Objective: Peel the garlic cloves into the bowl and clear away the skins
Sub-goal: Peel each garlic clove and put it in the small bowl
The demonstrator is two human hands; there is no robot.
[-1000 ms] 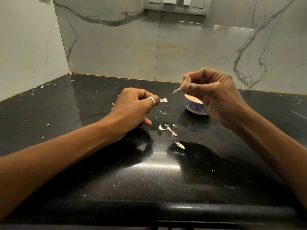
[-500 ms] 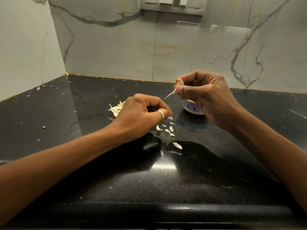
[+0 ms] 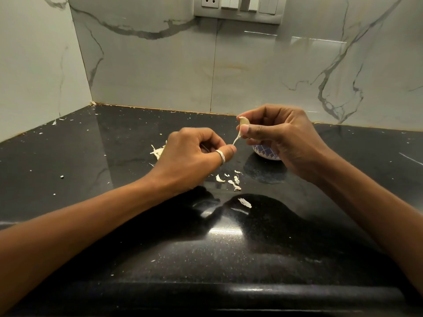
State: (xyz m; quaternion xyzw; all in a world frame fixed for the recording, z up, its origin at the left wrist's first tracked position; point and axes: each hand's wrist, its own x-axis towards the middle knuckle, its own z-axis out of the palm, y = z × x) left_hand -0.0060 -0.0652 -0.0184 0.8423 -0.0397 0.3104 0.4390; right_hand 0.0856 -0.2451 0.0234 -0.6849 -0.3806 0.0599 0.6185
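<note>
Watching the feed rn: right hand [image 3: 288, 138] is curled tight, thumb + forefinger pinching a pale, half-peeled garlic clove [image 3: 244, 121] held up in the air. That's at abt 11 o'clock off the small white bowl w/ blue diamond pattern [image 3: 266, 153], which sits mostly hidden behind that hand. A thin papery strip of skin [image 3: 237, 139] hangs off the clove toward 7 o'clock. The left hand [image 3: 190, 159], w/ a silver ring [image 3: 220, 156], has its fingers curled in and nips the strip's free end at the thumb tip.

Whitish skin scraps [image 3: 231, 180] lie on the glossy black stone counter [image 3: 114, 138] at 5 o'clock of the left hand. A bigger skin pile [image 3: 158, 151] peeks out at its 9 o'clock.

Vs half a sec ago: left hand was lower, over the scraps and off the strip; now it's come up and grabbed it. Right hand + clove barely moved.
</note>
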